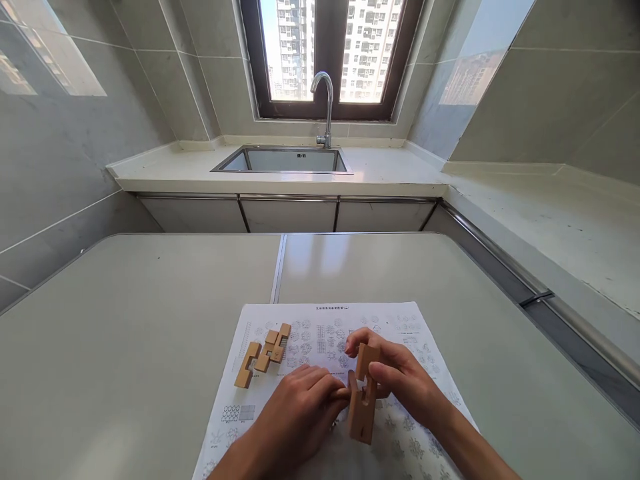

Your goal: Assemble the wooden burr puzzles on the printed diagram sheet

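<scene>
Notched wooden puzzle pieces [363, 413] are held between my two hands, just above the sheet of paper. My right hand [395, 370] grips them from the right, its thumb on the near face and its fingers curled behind. On their left side, my left hand [306, 403] is closed with its fingertips pinching the pieces' edge; part of its grip is hidden. Left of my hands, several loose notched wooden blocks lie on the paper: a long one [247, 365] and a cluster of smaller-looking ones [271, 349].
The printed instruction sheet [285, 427], covered in small diagrams, lies on a pale table [150, 320] with a seam down its middle. Beyond stand a counter [390, 167] with a sink [295, 160], a faucet [329, 107] and a window. Another counter [565, 220] runs along the right.
</scene>
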Demonstrator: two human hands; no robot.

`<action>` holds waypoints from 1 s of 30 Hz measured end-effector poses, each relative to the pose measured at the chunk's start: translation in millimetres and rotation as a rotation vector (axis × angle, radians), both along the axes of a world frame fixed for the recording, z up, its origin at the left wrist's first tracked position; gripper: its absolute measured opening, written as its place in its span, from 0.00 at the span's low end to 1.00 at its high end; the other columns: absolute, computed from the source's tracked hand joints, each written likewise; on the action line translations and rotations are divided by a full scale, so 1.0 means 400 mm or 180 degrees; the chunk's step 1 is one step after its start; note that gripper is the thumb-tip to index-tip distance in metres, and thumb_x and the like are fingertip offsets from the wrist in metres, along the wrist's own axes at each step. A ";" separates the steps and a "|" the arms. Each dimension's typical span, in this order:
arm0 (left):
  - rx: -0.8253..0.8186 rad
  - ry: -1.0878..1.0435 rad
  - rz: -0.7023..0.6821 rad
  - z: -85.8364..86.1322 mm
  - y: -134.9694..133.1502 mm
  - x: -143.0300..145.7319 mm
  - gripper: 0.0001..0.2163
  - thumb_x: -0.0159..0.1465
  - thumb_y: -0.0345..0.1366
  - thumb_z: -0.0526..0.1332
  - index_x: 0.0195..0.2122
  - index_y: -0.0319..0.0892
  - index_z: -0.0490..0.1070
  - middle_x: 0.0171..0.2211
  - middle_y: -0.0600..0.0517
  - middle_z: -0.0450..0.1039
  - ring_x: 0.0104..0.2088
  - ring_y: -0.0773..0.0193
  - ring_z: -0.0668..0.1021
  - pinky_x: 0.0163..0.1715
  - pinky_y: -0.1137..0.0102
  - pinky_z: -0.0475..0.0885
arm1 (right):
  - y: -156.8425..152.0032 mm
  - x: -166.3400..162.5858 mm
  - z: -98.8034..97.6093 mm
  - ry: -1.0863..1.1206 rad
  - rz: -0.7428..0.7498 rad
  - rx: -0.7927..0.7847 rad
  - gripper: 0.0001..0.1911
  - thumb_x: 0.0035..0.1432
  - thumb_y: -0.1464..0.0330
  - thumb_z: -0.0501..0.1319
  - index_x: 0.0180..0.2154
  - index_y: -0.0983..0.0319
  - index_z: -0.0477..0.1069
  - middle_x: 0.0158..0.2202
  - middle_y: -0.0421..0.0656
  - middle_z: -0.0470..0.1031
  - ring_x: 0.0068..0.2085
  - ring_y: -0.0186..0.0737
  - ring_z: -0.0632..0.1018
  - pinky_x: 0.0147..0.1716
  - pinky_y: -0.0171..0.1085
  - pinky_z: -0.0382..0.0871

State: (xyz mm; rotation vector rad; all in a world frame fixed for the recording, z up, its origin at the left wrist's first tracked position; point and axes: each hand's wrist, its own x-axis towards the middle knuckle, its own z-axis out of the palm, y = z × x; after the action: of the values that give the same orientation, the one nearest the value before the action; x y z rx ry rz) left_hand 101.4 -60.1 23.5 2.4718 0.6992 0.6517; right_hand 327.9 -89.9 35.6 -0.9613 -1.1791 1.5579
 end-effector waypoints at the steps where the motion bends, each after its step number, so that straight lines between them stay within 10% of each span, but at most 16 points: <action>1: 0.0023 0.0015 -0.0038 -0.003 -0.002 0.001 0.07 0.75 0.30 0.56 0.38 0.44 0.69 0.30 0.53 0.76 0.28 0.62 0.75 0.30 0.70 0.68 | 0.000 -0.001 0.001 -0.0061 0.0035 0.0030 0.17 0.64 0.51 0.64 0.36 0.58 0.78 0.52 0.47 0.68 0.43 0.47 0.74 0.38 0.40 0.73; 9: 0.0297 0.0120 -0.0204 0.001 -0.014 0.007 0.10 0.77 0.31 0.52 0.36 0.44 0.64 0.30 0.53 0.75 0.28 0.63 0.74 0.30 0.68 0.68 | 0.011 0.000 0.004 -0.0328 0.0133 0.0263 0.16 0.64 0.52 0.63 0.37 0.57 0.78 0.50 0.47 0.70 0.51 0.53 0.72 0.51 0.45 0.68; 30: 0.0307 0.0097 -0.0197 -0.001 -0.004 0.003 0.08 0.75 0.29 0.54 0.37 0.45 0.66 0.30 0.53 0.75 0.29 0.62 0.76 0.30 0.68 0.68 | 0.018 -0.009 0.016 -0.0281 0.0411 -0.0634 0.16 0.64 0.52 0.64 0.40 0.57 0.79 0.44 0.43 0.74 0.42 0.45 0.76 0.45 0.42 0.75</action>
State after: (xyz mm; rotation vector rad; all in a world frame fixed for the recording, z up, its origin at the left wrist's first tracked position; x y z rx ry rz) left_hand 102.7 -61.5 23.0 2.5857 0.6133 0.6397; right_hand 324.3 -82.6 42.0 -1.1118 -1.1827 1.7771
